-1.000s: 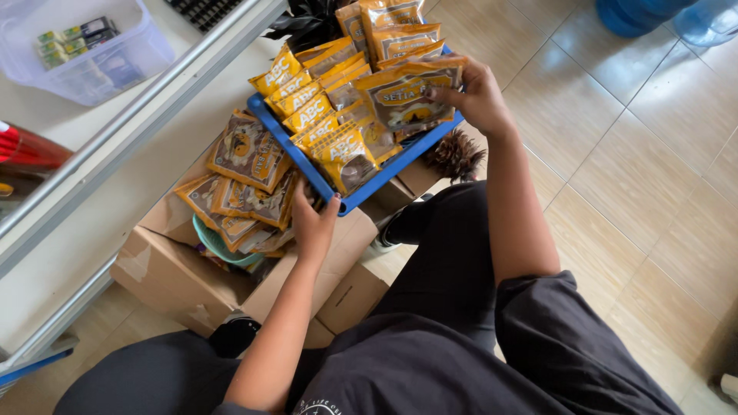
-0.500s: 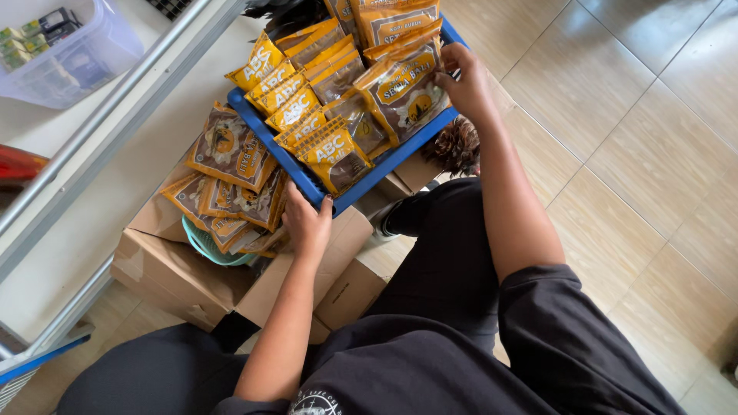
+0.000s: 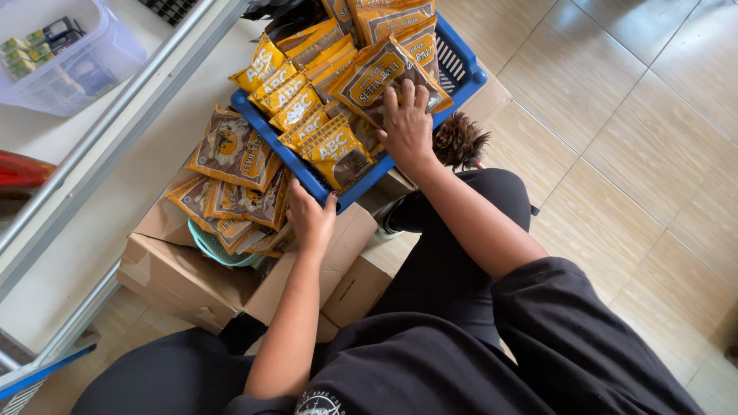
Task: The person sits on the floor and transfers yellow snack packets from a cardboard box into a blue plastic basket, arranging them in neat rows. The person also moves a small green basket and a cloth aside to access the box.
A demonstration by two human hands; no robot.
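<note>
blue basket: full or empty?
Full. The blue basket is crammed with yellow sachet packs, some spilling over its rim; the right hand presses on them.

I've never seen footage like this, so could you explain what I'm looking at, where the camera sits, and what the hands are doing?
There is no machine here: a seated person wears a camera on the head, looking down at their own bare hands. The left hand grips the near edge of a blue plastic basket full of yellow snack packets. The right hand lies flat on a brown and yellow packet inside it. The basket rests on open cardboard boxes, beside more brown packets.
</note>
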